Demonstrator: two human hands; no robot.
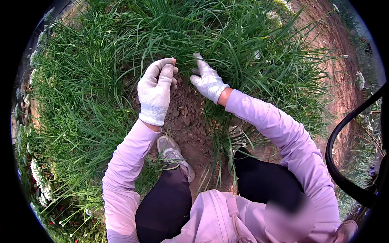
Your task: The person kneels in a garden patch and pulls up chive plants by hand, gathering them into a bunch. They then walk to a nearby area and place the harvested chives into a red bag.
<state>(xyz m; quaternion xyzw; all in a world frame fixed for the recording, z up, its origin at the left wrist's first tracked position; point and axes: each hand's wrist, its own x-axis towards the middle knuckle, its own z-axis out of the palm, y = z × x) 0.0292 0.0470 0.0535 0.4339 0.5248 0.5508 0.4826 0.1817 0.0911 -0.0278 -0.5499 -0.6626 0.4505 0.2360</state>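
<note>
My left hand point(156, 88), in a whitish knit glove, hovers over the bare soil point(185, 112) with its fingers curled and thumb close to them; a bit of a bare fingertip shows. Whether something small is pinched there, I cannot tell. To its right, my right hand point(208, 77), also gloved, reaches with its index finger extended to the edge of the long green grass-like leaves point(182, 36); its other fingers are partly hidden, and no held object shows. Leafy clumps stand on both sides of the soil strip.
My shoe point(171, 152) stands on the soil below my left hand. White flower heads point(41, 179) grow at the far left. A black curved tube or cable point(337, 136) hangs at the right. Brown ground point(340, 76) runs beyond the leaves at the right.
</note>
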